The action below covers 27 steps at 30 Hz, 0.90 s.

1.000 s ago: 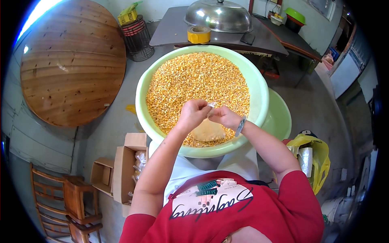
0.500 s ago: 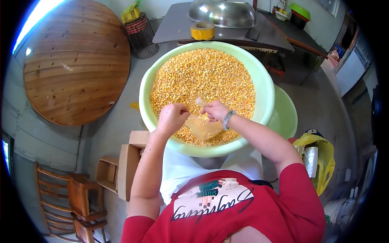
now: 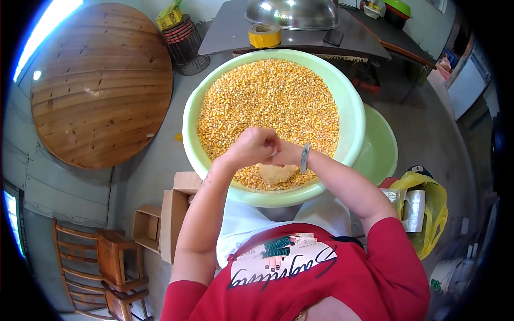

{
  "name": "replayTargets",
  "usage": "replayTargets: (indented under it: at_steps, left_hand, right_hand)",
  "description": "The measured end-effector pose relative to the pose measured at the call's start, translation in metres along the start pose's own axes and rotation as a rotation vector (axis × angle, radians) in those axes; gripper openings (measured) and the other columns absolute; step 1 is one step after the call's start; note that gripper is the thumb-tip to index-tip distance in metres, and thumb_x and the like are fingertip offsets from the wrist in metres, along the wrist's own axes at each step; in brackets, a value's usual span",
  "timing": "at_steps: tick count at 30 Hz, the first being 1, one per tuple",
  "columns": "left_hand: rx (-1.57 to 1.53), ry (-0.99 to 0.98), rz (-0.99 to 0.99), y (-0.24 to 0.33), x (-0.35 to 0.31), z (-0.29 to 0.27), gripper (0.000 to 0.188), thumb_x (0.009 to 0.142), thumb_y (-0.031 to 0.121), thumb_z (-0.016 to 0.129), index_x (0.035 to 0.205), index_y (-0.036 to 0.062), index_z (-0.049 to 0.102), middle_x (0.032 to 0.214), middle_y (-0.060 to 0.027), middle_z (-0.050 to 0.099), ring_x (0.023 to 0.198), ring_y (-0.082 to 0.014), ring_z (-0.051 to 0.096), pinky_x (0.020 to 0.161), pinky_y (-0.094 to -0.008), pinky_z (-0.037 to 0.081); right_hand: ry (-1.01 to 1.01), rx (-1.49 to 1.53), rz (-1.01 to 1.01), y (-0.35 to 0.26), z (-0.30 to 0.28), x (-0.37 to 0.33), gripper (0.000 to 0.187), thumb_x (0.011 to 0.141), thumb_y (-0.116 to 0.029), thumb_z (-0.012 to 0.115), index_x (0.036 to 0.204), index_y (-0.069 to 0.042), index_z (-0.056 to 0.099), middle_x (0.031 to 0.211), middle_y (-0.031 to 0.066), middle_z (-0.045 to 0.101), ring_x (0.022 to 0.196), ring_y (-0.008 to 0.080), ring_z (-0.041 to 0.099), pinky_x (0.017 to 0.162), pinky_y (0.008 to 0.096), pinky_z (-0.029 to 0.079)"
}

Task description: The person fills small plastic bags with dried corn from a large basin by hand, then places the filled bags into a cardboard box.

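Loose yellow corn kernels [image 3: 267, 96] fill a big pale green basin [image 3: 352, 128] in front of me. Over its near part, my left hand [image 3: 254, 145] and my right hand [image 3: 289, 154] meet, both with fingers closed at the neck of a clear plastic bag [image 3: 278, 173]. The bag hangs below them, against the corn, and its lower part looks yellowish with kernels in or behind it. My left hand lies partly across the right fingers and hides the bag's top. A bracelet circles my right wrist.
Behind the basin, a dark table [image 3: 230, 32] carries a yellow tape roll [image 3: 264, 36], a phone [image 3: 333, 37] and a metal bowl [image 3: 292, 13]. Another green basin [image 3: 380, 144] sits at right, near a yellow bag [image 3: 431, 214]. Cardboard boxes [image 3: 174, 219] and wooden chairs [image 3: 115, 262] stand left.
My left hand has moved right and up to meet my right hand. The bag's stretched side has been gathered in between them, and its neck is now mostly covered.
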State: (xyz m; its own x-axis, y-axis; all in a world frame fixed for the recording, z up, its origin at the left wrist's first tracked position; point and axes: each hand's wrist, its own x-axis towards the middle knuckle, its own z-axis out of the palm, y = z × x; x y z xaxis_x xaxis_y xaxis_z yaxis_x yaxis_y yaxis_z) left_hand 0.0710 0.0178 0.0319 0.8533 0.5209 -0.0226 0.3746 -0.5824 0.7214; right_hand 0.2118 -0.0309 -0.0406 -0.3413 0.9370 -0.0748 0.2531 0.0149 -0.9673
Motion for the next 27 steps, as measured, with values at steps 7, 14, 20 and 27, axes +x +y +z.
replayTargets:
  at_steps: [7,14,20,27]
  left_hand:
    - [-0.657,0.510,-0.129,-0.054,-0.006,0.035,0.066,0.069,0.000,0.069,0.126,0.0009,0.037,0.100,-0.0105,0.057,0.098,-0.0168,0.053,0.081,-0.0293,0.045]
    - [-0.840,0.158,-0.227,-0.049,-0.008,0.056,0.055,0.066,-0.003,0.069,0.113,0.0016,0.041,0.089,-0.0101,0.062,0.085,-0.0177,0.060,0.082,-0.0302,0.045]
    - [-0.627,0.017,-0.434,-0.082,-0.005,0.062,0.010,0.078,0.008,0.056,0.074,0.0011,0.062,0.076,-0.0048,0.061,0.068,-0.0122,0.054,0.062,-0.0255,0.041]
    - [-0.615,0.318,-0.309,-0.094,-0.001,0.074,0.018,0.082,0.012,0.052,0.087,-0.0014,0.064,0.074,-0.0057,0.062,0.065,-0.0141,0.055,0.061,-0.0261,0.043]
  right_hand:
    - [0.062,0.239,0.192,0.016,-0.007,0.006,0.042,0.089,-0.044,0.044,0.078,-0.006,0.058,0.050,0.0005,0.046,0.042,0.0097,0.043,0.040,0.0249,0.033]
    - [0.086,0.343,0.158,0.009,-0.008,0.005,0.054,0.087,-0.053,0.041,0.078,-0.004,0.062,0.049,0.0007,0.047,0.041,0.0079,0.043,0.037,0.0203,0.034]
    - [-0.024,0.444,0.283,0.007,-0.010,0.002,0.045,0.088,-0.044,0.047,0.083,-0.001,0.062,0.050,-0.0002,0.044,0.042,0.0096,0.038,0.047,0.0269,0.040]
    - [-0.097,0.546,0.160,0.014,-0.017,0.004,0.027,0.085,-0.026,0.056,0.085,0.000,0.062,0.062,0.0038,0.055,0.050,0.0116,0.048,0.061,0.0294,0.047]
